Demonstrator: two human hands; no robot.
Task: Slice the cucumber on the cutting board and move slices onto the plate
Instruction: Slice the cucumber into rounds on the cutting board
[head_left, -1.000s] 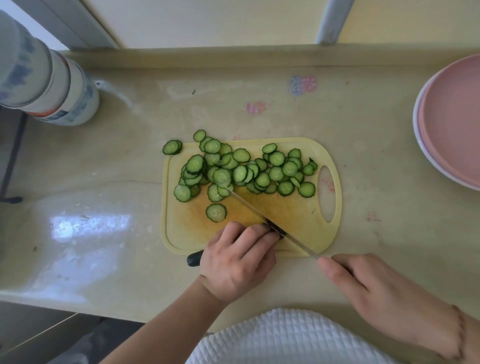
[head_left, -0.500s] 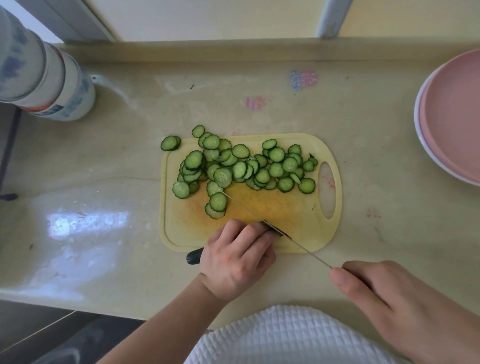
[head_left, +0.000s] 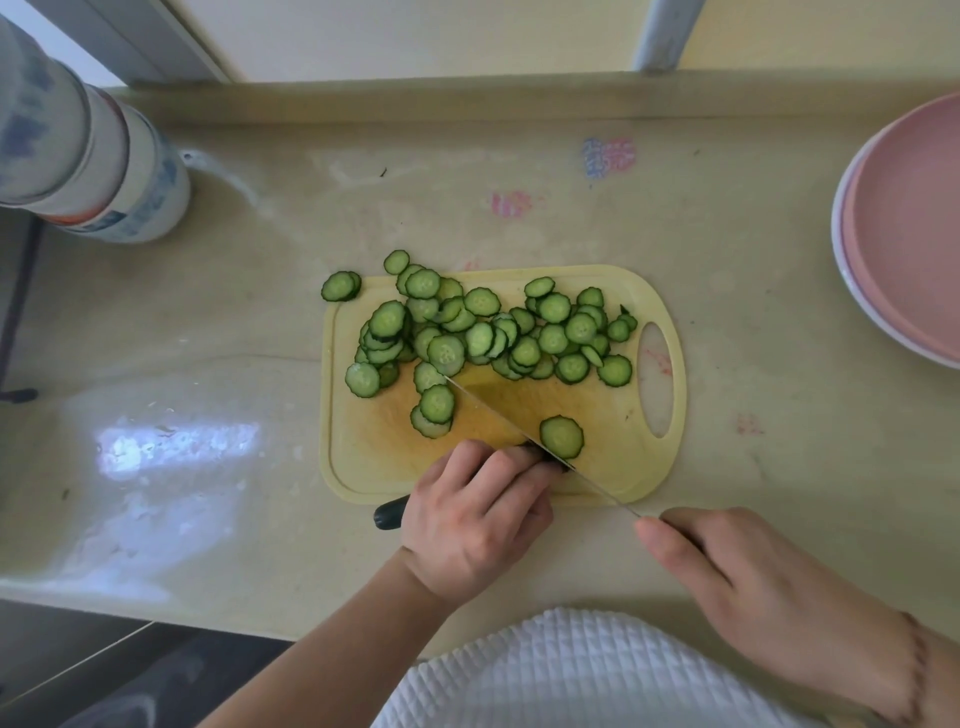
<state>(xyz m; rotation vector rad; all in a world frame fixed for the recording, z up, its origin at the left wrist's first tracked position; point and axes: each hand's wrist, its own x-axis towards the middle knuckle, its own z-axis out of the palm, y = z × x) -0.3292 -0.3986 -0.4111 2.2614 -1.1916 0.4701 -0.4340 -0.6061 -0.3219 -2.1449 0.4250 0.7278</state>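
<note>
On the beige stone counter (head_left: 519, 208) lies a pale yellow plastic cutting board (head_left: 613, 462) with a rounded shape and an oval handle hole at its right end. The far half of the board is covered with a heap of thin round green cucumber slices (head_left: 483, 332); two of them lie just off the board's far left corner on the counter. One single slice (head_left: 561, 436) lies apart from the heap, in the near part of the board, right beside the knife blade. The left hand (head_left: 478, 525) has its fingers curled over the remaining dark green piece of cucumber (head_left: 389, 517), which lies along the near edge of the board; its dark end sticks out at the left of the hand. The right hand (head_left: 769, 587) grips the handle of a thin metal knife (head_left: 498, 413), with the index finger stretched along the top; the handle itself is hidden by the hand. The blade runs diagonally from this hand over the board, and its tip reaches the heap of slices. At the right edge of the view stands a round pink plate (head_left: 883, 322) with a white rim, well apart from the board, and no slices are visible on it. At the far left stands a white container with blue print (head_left: 119, 192).
</note>
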